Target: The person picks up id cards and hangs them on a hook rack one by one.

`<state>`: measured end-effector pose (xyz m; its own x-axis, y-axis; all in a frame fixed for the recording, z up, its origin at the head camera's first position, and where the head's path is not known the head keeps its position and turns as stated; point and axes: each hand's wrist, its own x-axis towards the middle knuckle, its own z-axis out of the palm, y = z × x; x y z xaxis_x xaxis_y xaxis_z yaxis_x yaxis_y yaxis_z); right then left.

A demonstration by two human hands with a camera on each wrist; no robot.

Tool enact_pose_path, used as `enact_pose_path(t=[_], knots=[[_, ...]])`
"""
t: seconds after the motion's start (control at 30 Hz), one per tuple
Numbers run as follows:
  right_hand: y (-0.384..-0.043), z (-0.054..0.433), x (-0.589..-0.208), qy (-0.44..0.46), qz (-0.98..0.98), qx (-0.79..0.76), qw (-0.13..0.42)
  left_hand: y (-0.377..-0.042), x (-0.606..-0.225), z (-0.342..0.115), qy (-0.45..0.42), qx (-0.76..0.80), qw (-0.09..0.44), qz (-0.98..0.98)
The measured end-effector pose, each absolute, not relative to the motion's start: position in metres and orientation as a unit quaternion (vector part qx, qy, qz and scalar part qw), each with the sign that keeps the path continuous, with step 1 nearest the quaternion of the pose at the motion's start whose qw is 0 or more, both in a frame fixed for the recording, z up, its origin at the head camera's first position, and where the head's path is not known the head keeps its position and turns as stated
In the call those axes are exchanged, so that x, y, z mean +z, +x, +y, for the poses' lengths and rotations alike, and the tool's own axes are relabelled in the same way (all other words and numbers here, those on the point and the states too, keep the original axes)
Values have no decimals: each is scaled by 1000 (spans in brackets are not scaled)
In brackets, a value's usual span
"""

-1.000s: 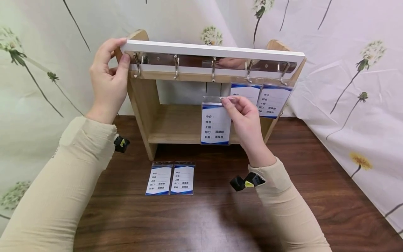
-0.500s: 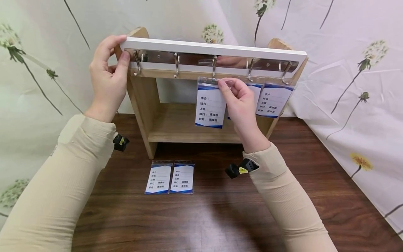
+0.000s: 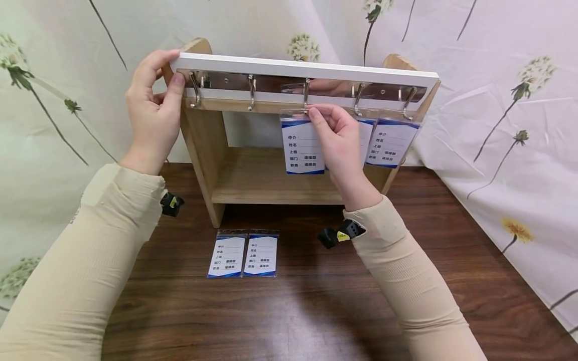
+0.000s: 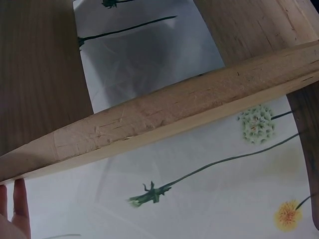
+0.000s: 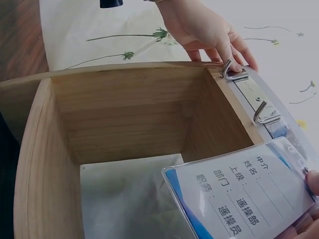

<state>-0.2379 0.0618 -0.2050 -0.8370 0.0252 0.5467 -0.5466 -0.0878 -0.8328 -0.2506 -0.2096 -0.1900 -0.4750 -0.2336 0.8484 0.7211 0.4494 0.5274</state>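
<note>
My right hand [image 3: 339,135] pinches the clear top edge of a plastic badge holder [image 3: 303,148] between thumb and fingers. The badge's top edge is right at the tip of the middle hook [image 3: 306,95]; my fingers partly hide that spot. In the right wrist view, the badge [image 5: 241,191] shows its printed white card with blue corners. My left hand [image 3: 155,108] grips the left end of the white hook rail [image 3: 298,67], thumb on the front. A second badge [image 3: 367,131], partly behind my right hand, and a third badge [image 3: 391,143] hang from the two right hooks.
The rail tops a wooden shelf stand [image 3: 275,175] on a dark wood-grain surface [image 3: 289,311]. Two more badges [image 3: 227,254] lie side by side in front of it. Two left hooks [image 3: 251,93] carry nothing. Flower-printed cloth [image 3: 496,60] covers the back and sides.
My right hand has raised the badge from in front of the shelf up to the middle hook, shifting slightly left. My left hand has kept its grip on the rail's end.
</note>
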Motion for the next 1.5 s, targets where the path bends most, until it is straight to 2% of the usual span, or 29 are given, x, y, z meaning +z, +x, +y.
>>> enact_pose_path(t=[0.53,1.3,1.5], knots=[[-240,55,-207,195,-613,734,218,-252,-191,-210,-177,-490,487,-701],[-243,48,-207,131,-635,723,239,-250,-190,-207,-145,-508,470,-707],[-247,46,-209,138,-630,722,251,-253,-190,-209,-167,-496,482,-702]])
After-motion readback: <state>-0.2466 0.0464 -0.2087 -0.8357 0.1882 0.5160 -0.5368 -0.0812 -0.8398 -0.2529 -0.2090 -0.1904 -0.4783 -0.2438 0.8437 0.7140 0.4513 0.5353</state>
